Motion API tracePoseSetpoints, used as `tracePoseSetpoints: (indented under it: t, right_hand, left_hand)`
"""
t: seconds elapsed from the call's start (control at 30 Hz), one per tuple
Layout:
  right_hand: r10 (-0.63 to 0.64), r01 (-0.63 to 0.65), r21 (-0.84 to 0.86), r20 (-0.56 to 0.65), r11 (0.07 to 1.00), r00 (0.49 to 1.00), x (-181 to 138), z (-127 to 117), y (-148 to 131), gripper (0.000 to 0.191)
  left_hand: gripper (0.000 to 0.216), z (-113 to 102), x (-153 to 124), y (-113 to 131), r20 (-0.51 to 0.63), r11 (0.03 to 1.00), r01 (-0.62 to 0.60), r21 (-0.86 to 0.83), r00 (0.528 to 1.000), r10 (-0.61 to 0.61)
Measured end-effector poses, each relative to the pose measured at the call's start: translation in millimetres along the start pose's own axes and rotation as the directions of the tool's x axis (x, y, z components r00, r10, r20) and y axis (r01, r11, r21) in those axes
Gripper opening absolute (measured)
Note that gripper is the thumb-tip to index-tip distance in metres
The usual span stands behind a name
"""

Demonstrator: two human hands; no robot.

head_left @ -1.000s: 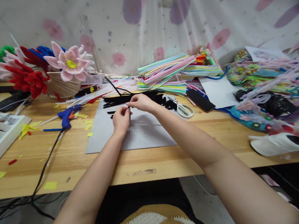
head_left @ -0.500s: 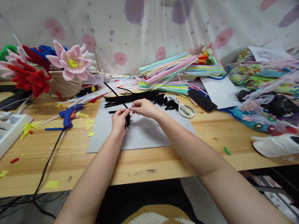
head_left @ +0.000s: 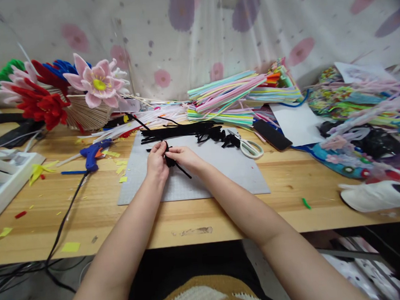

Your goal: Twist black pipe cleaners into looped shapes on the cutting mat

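Observation:
Black pipe cleaners (head_left: pixel 169 161) are bunched between my two hands, just above a grey cutting mat (head_left: pixel 209 186). My left hand (head_left: pixel 157 161) is closed around them, one stem sticking out up and to the left past its fingertips. Pinched at their right side is my right hand (head_left: pixel 184 158), and a loose end slants down and right below its fingers. My fingers hide part of the bunch. Behind my hands lies a pile of straight black pipe cleaners (head_left: pixel 171 132). Bent black pieces (head_left: pixel 214 134) sit right of it, next to scissors with pale handles (head_left: pixel 252 148).
A blue glue gun (head_left: pixel 91 156) with its cord stands to the left, near yellow scraps (head_left: pixel 70 247). Pipe-cleaner flowers (head_left: pixel 97 84) are at the back left. Pastel pipe cleaners (head_left: pixel 226 93) are heaped behind the mat. A black phone-like slab (head_left: pixel 272 134) and white object (head_left: pixel 377 195) lie right.
My right hand has come down and slightly left, against the black bunch. The stem that rose above my left hand now leans further left, and an end pokes out at lower right.

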State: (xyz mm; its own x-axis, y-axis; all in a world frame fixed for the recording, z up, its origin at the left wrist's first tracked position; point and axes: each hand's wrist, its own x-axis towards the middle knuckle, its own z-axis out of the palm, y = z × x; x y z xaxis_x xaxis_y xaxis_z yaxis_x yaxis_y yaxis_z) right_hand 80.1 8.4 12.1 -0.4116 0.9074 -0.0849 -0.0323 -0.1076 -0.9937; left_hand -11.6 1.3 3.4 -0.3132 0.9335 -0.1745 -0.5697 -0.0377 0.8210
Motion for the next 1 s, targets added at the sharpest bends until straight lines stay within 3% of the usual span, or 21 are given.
tracePoseSetpoints:
  t: [0.1,0.17,0.2,0.23,0.3,0.37,0.43,0.5,0.6,0.7,0.77,0.83,0.9,1.0]
  right_hand:
    - [-0.034,0.03,-0.062,-0.056,0.998,0.998,2,5,5,0.014]
    - [0.035,-0.039,-0.056,-0.072,0.998,0.997,1,5,5,0.02]
    - [0.078,-0.081,-0.038,-0.062,0.996,0.995,0,3,4,0.023]
    - [0.115,-0.116,-0.016,-0.045,0.993,0.992,-2,0,2,0.025]
    - [0.148,-0.148,0.021,-0.007,0.989,0.989,-7,-9,-4,0.027]
    - [0.125,-0.127,0.04,0.049,0.991,0.991,-14,-20,-13,0.027]
    - [0.071,-0.078,0.055,0.112,0.995,0.991,-20,-30,-21,0.025]
    - [0.015,-0.024,0.057,0.144,0.998,0.989,-23,-37,-28,0.023]
    - [-0.073,0.074,-0.004,0.11,0.997,0.991,-21,-41,-33,0.024]
    - [-0.136,0.138,-0.226,0.025,0.964,0.99,-16,-38,-30,0.025]
    - [-0.184,0.143,-0.464,-0.044,0.874,0.982,-13,-36,-25,0.024]
    - [-0.236,0.112,-0.666,-0.099,0.738,0.967,-12,-33,-20,0.02]
    - [-0.261,0.068,-0.773,-0.129,0.63,0.957,-13,-30,-15,0.021]
    - [-0.268,0.005,-0.832,-0.173,0.554,0.948,-15,-25,-9,0.028]
  left_hand:
    - [0.019,-1,-1,-4,-0.004,0.981,-0.063,0.185,0.998,0.065]
    - [0.021,-4,-2,-1,0.004,0.893,-0.186,0.411,0.979,0.202]
    - [0.024,-7,-3,3,0.016,0.802,-0.277,0.529,0.948,0.317]
    - [0.026,-9,-3,8,0.047,0.675,-0.38,0.633,0.889,0.456]
    - [0.025,-15,-4,22,0.179,0.347,-0.519,0.781,0.719,0.672]
    - [0.021,-19,-2,34,0.36,0.107,-0.568,0.816,0.645,0.674]
    - [0.018,-22,1,40,0.476,0.024,-0.606,0.795,0.649,0.594]
    - [0.017,-23,3,39,0.513,0.082,-0.637,0.767,0.684,0.518]
    - [0.016,-18,3,26,0.458,0.354,-0.614,0.706,0.777,0.433]
    - [0.016,-8,-5,8,0.394,0.667,-0.455,0.59,0.883,0.254]
    - [0.019,-3,-10,-1,0.354,0.794,-0.318,0.518,0.925,0.139]
    - [0.02,0,-13,-7,0.309,0.838,-0.24,0.489,0.947,0.091]
    - [0.019,-1,-14,-11,0.279,0.825,-0.242,0.51,0.954,0.108]
    - [0.015,-4,-11,-15,0.272,0.77,-0.303,0.562,0.946,0.174]
